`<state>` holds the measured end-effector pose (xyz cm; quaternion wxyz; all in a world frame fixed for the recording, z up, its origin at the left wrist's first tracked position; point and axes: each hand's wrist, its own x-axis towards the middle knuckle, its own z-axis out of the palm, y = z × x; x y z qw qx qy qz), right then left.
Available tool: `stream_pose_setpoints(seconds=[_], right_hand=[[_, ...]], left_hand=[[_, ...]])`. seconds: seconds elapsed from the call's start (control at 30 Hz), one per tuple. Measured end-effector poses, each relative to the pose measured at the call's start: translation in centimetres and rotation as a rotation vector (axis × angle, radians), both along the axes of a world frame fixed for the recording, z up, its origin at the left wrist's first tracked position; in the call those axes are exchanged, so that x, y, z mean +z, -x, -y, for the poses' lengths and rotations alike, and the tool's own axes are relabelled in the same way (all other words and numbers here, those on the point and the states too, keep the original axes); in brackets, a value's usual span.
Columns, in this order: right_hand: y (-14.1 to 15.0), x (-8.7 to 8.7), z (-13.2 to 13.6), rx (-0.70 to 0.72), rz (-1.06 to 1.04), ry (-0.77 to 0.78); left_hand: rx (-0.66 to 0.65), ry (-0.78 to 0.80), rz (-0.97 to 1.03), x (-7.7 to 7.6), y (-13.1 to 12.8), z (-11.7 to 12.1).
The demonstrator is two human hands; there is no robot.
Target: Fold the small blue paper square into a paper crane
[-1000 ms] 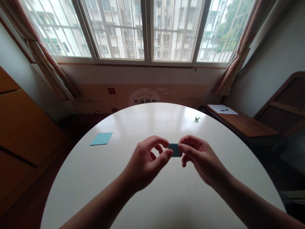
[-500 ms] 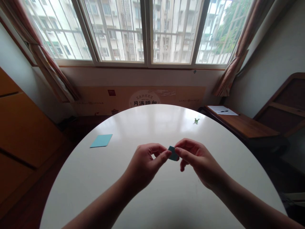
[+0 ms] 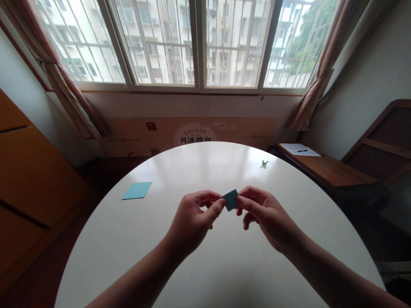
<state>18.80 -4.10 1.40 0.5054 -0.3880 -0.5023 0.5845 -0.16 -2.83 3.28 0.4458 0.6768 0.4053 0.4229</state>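
A small folded piece of teal origami paper (image 3: 230, 199) is held up over the white table between both hands. My left hand (image 3: 197, 214) pinches its left corner between thumb and forefinger. On the opposite side, my right hand (image 3: 261, 207) grips the right edge with thumb and forefinger, its lower fingers curled loosely beneath. A flat light-blue paper sheet (image 3: 137, 191) lies on the table to the left of my hands. Farther back on the right stands a tiny green folded paper figure (image 3: 264, 164), apart from both hands.
The round white table (image 3: 205, 265) has its curved far edge before a cardboard panel (image 3: 128, 132) under the window. To the right, a wooden bench (image 3: 337, 169) carries white paper (image 3: 295, 148) with a dark pen on it. An orange-brown cabinet (image 3: 32, 171) stands at left.
The folded paper has turned and shifted slightly up and left, and more of its face shows between my fingers. My left hand has drawn slightly left; both hands still hold the paper.
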Motion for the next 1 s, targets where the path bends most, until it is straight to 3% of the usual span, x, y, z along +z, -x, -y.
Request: stream_pose_setpoints(seconds=[0.13,0.57,0.87,1.0], right_hand=[[-0.06,-0.29,-0.19,0.084,0.060,0.021],[-0.16,-0.15,-0.05,0.127,-0.038,0.089],[-0.06,0.08,0.18,0.138,-0.029,0.067],[-0.11,0.14,0.15,0.133,-0.040,0.068]], left_hand=[[0.035,0.008,0.023,0.03,0.13,-0.18],[-0.094,0.123,0.113,-0.16,0.52,-0.97],[-0.081,-0.062,0.109,-0.34,0.21,-0.38],[-0.072,-0.261,0.054,-0.49,0.29,-0.38]])
